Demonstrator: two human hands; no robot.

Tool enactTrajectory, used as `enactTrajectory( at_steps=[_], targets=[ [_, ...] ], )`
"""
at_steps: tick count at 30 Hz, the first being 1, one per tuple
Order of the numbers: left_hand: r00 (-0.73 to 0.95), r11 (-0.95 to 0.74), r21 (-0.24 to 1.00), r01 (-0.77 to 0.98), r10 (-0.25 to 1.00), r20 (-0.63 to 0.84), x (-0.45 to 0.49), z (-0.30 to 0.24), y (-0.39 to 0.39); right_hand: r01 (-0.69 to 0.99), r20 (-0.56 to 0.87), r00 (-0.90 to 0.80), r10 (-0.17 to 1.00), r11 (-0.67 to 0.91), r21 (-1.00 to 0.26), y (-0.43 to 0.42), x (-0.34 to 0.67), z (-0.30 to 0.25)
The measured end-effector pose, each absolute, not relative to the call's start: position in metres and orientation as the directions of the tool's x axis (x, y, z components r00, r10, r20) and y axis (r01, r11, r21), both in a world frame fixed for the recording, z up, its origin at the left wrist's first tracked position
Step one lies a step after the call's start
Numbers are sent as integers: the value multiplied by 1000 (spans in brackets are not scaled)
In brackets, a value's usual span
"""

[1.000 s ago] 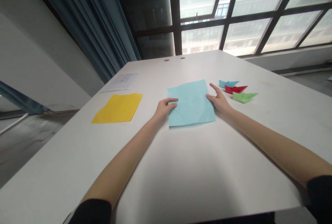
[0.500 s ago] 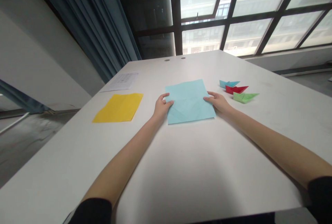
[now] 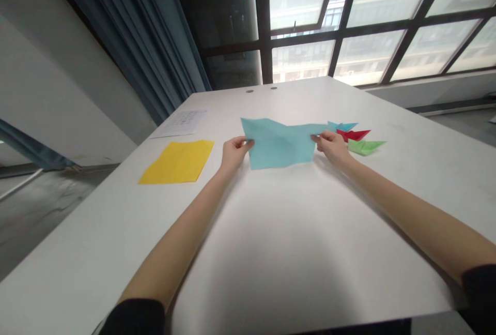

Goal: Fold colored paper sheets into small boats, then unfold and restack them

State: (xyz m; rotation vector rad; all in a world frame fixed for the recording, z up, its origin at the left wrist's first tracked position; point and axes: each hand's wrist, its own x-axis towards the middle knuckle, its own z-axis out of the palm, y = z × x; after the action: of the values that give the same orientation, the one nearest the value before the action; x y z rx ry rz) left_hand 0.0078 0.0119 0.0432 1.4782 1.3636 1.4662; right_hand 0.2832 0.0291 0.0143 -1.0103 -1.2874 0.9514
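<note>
A light blue sheet of paper (image 3: 281,145) is raised off the table between my hands, bowed and standing nearly upright. My left hand (image 3: 234,152) pinches its left edge between thumb and fingers. At the opposite edge, my right hand (image 3: 332,146) has the paper pinched in the same way. Just beyond the right hand lie three folded paper boats: a blue one (image 3: 344,126), a red one (image 3: 354,135) and a green one (image 3: 366,147). The blue boat is partly hidden behind the sheet's corner and the right hand.
On the left of the white table (image 3: 279,242) lies a yellow sheet of paper (image 3: 178,162). Behind it is a white printed page (image 3: 180,122). Two round holes mark the far end of the table. A blue curtain (image 3: 155,35) and windows stand beyond.
The blue sheet has gone from lying nearly flat to lifted and bent upright. Both hands have moved slightly apart and changed from resting at its sides to pinching its edges.
</note>
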Motion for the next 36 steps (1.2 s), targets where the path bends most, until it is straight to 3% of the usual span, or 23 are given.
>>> enactTrajectory(
  at_steps=[3, 10, 14, 21, 36],
  targets=[
    [-138, -247, 961, 127, 955, 264, 9, 45, 11, -46, 311, 60, 948, 314, -948, 25, 281, 16],
    [-80, -170, 982, -83, 983, 163, 7, 41, 10, -267, 146, -37, 989, 131, -955, 25, 283, 13],
    [-37, -133, 989, -66, 991, 131, 8, 35, 11, -158, 199, -38, 979, 190, -969, 23, 280, 12],
    [79, -220, 975, 23, 973, 218, 13, 27, 10, -10, 214, -108, 971, 214, -977, 20, 277, 11],
    [-86, -273, 957, 93, 956, 281, 24, 25, 8, 56, 258, -79, 963, 262, -963, 12, 261, 15]
  ],
)
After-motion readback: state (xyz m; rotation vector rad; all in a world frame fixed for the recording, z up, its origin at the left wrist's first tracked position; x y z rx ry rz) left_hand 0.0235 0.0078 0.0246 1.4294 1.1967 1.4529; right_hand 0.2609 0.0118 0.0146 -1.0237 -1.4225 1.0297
